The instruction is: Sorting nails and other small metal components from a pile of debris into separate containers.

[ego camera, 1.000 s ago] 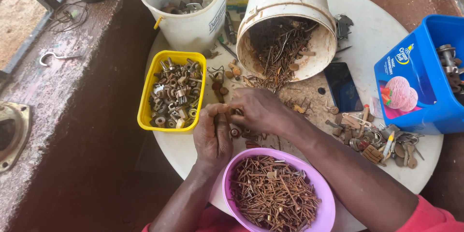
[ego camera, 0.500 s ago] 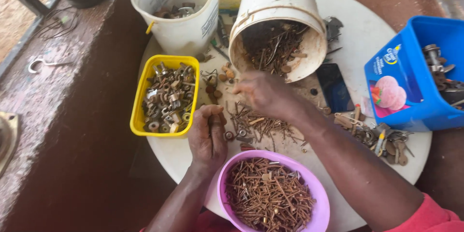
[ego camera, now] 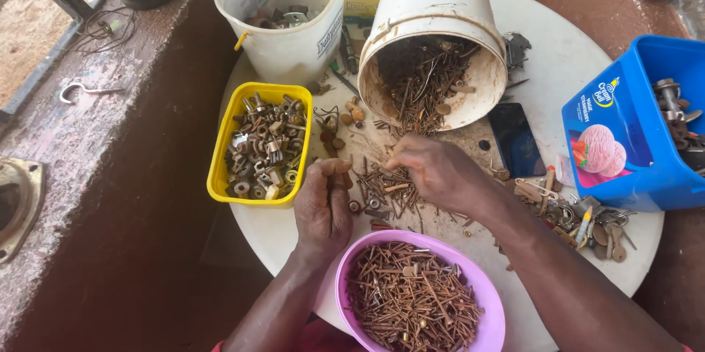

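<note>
Head view: we are picking through a pile of rusty nails [ego camera: 382, 190] in the middle of the round white desk [ego camera: 580, 66]. Our left hand [ego camera: 323, 209] is curled shut around a few small rusty bits. Our right hand [ego camera: 437, 172] pinches at the pile, fingers bent. The pink bowl [ego camera: 488, 323] of nails sits at the near edge, the yellow tray [ego camera: 220, 176] of nuts at the left edge. We think we are sorting; dropping these bits needs the correct tub.
</note>
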